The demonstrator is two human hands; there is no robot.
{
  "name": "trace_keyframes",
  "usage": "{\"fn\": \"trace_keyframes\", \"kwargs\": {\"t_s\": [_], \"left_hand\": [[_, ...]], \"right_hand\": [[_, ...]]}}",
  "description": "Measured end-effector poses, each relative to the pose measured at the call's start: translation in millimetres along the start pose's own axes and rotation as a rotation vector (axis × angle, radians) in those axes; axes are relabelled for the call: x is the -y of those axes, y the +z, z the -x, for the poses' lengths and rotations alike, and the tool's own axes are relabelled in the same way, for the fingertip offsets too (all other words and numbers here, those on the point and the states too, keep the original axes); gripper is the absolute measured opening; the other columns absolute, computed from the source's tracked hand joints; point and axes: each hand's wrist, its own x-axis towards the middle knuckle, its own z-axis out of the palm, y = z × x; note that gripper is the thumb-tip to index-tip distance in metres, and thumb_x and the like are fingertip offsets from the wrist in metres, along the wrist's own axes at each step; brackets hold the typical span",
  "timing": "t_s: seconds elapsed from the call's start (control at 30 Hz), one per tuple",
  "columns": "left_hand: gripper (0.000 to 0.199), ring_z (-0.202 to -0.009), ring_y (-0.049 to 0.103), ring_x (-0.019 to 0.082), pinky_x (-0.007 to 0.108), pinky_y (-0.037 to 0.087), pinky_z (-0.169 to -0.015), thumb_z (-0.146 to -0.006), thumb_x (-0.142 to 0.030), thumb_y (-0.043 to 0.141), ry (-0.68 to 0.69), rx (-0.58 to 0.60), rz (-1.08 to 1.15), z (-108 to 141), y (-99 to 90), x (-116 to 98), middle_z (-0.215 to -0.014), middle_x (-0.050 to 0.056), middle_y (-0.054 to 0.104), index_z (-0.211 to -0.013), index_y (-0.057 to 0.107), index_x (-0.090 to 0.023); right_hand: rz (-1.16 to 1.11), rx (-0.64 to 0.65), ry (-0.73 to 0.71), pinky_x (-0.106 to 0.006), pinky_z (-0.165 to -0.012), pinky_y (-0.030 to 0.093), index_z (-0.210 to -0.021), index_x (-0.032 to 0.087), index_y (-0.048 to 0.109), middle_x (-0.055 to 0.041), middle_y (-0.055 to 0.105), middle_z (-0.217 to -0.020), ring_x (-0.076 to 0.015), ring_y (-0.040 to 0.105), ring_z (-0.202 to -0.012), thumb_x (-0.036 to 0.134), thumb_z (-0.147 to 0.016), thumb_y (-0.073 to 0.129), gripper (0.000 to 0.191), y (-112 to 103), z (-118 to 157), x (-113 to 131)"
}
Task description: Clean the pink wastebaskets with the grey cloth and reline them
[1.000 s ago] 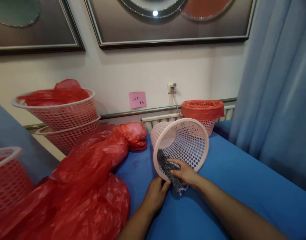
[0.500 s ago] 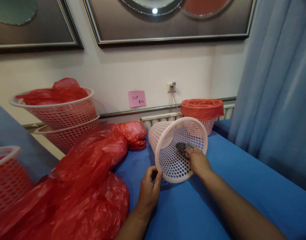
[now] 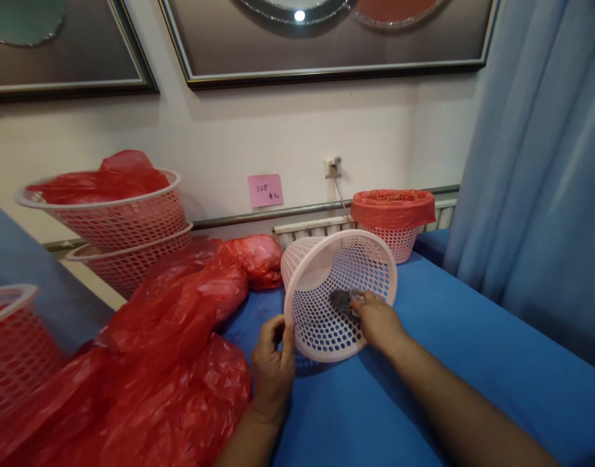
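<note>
A pale pink plastic basket with holes in its wall lies on its side on the blue surface, its mouth turned toward me. My left hand pinches the rim at its lower left. Inside the mouth, my right hand grips a dark grey cloth, which is against or close to the inner wall; contact is hard to make out. The fingertips of the right hand are partly hidden by the cloth.
Red plastic bags are heaped on the left. Stacked baskets stand behind them, and another basket is at the left edge. A red-lined basket stands at the back right, near a blue curtain.
The basket has shifted slightly left and turned a little, with my left hand moving along on its rim. My right hand and the grey cloth have also moved left inside it.
</note>
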Motion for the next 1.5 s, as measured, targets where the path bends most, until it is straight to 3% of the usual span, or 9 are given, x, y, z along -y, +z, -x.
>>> {"fn": "trace_keyframes", "kwargs": {"t_s": [0.1,0.23,0.33,0.7,0.87,1.1,1.23,1.37,1.5], "left_hand": [[0.026,-0.089,0.071,0.022,0.033,0.056,-0.082,-0.096,-0.042,0.06,-0.064,0.208,0.048,2.6,6.3,-1.6,-0.099,0.006,0.075,-0.108,0.067,-0.019],[0.019,-0.084,0.068,0.023,0.034,0.054,-0.079,-0.09,-0.035,0.063,-0.122,0.699,-0.056,17.5,23.1,2.0,-0.092,0.007,0.075,-0.096,0.069,-0.019],[0.018,-0.085,0.068,0.023,0.033,0.052,-0.08,-0.085,-0.03,0.065,-0.112,0.821,-0.066,27.7,32.8,5.8,-0.094,0.006,0.076,-0.099,0.072,-0.02],[0.029,-0.065,0.061,0.02,0.03,0.046,-0.064,-0.086,-0.037,0.059,-0.281,0.572,-0.106,22.4,36.0,28.5,-0.066,0.002,0.067,-0.062,0.055,-0.021],[0.025,-0.088,0.072,0.028,0.039,0.055,-0.082,-0.083,-0.038,0.064,-0.303,0.522,-0.045,16.6,35.8,36.9,-0.095,0.01,0.08,-0.091,0.072,-0.016],[0.036,-0.094,0.073,0.026,0.038,0.058,-0.087,-0.091,-0.046,0.058,-0.231,0.475,0.103,12.6,29.4,20.2,-0.1,0.007,0.081,-0.106,0.073,-0.017],[0.031,-0.074,0.064,0.02,0.03,0.052,-0.07,-0.092,-0.048,0.06,-0.174,0.32,0.043,7.8,17.3,11.1,-0.078,0.001,0.07,-0.086,0.067,-0.019],[0.029,-0.071,0.06,0.017,0.027,0.049,-0.068,-0.097,-0.046,0.057,-0.069,0.246,-0.006,8.2,10.8,4.0,-0.078,0.0,0.065,-0.083,0.062,-0.02],[0.024,-0.075,0.062,0.017,0.027,0.052,-0.072,-0.1,-0.04,0.054,0.047,0.243,0.001,11.6,10.6,-1.0,-0.085,0.001,0.065,-0.09,0.063,-0.021]], "right_hand": [[-0.027,-0.027,0.052,-0.042,-0.104,0.043,-0.127,0.019,0.072,-0.0178,0.063,-0.128,-0.0301,0.061,-0.117,0.002,-0.086,0.048,0.05,0.6,-6.8,-12.2],[-0.16,-0.013,0.042,-0.04,-0.107,0.043,-0.127,0.02,0.071,-0.0149,0.064,-0.13,-0.0269,0.063,-0.114,0.001,-0.078,0.057,0.054,12.8,-10.9,-15.2],[-0.341,0.0,-0.005,-0.038,-0.106,0.047,-0.129,0.023,0.069,-0.0097,0.068,-0.128,-0.0242,0.065,-0.116,0.006,-0.077,0.06,0.056,25.3,-12.3,-8.2],[-0.743,0.009,-0.11,-0.038,-0.091,0.06,-0.132,0.025,0.065,-0.0051,0.075,-0.12,-0.0215,0.073,-0.101,0.015,-0.078,0.06,0.055,46.1,-11.2,8.0],[-0.688,0.041,-0.099,-0.035,-0.085,0.061,-0.128,0.025,0.068,-0.0028,0.077,-0.11,-0.0213,0.074,-0.092,0.011,-0.076,0.062,0.055,49.8,-13.1,3.5],[-0.471,0.055,-0.16,-0.033,-0.11,0.046,-0.124,0.028,0.073,-0.002,0.07,-0.129,-0.02,0.063,-0.121,0.004,-0.074,0.063,0.057,34.5,-6.1,5.7],[-0.243,-0.068,0.022,-0.047,-0.112,0.039,-0.114,0.023,0.077,-0.0137,0.064,-0.133,-0.0324,0.055,-0.127,0.003,-0.083,0.055,0.044,4.8,-8.4,-7.6],[-0.199,-0.163,0.132,-0.056,-0.115,0.031,-0.135,0.018,0.067,-0.0221,0.05,-0.148,-0.0388,0.045,-0.137,0.004,-0.092,0.039,0.053,-10.3,-15.9,-17.2],[-0.313,-0.033,0.064,-0.045,-0.109,0.042,-0.125,0.021,0.073,-0.0141,0.064,-0.136,-0.0317,0.06,-0.124,0.004,-0.079,0.059,0.051,3.8,-9.4,-1.3]]}}
